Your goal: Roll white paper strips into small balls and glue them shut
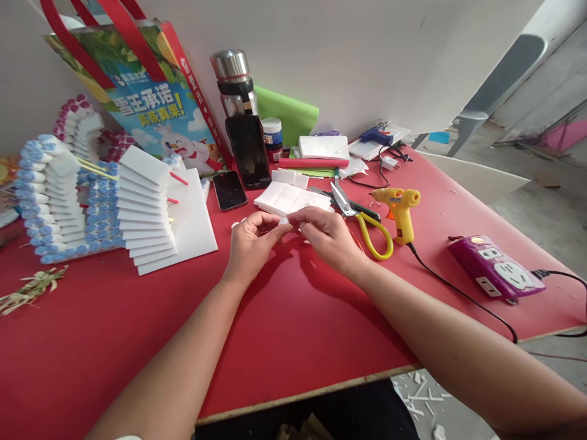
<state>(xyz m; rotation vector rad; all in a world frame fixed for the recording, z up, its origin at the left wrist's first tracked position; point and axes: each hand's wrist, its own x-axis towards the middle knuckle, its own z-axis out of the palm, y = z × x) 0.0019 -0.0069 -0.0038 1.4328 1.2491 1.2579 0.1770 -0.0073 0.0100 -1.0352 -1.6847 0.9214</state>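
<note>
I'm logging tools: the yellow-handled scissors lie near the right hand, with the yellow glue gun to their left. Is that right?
Not quite. The head view shows the yellow glue gun to the right of the yellow-handled scissors; the scissors do lie near the right hand.

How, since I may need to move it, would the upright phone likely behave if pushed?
The upright phone would probably tip or slide: it stands on end, apparently leaning on the steel flask. Its flat slab shape suggests stiffness, and the glossy dark face may feel slippery.
</note>
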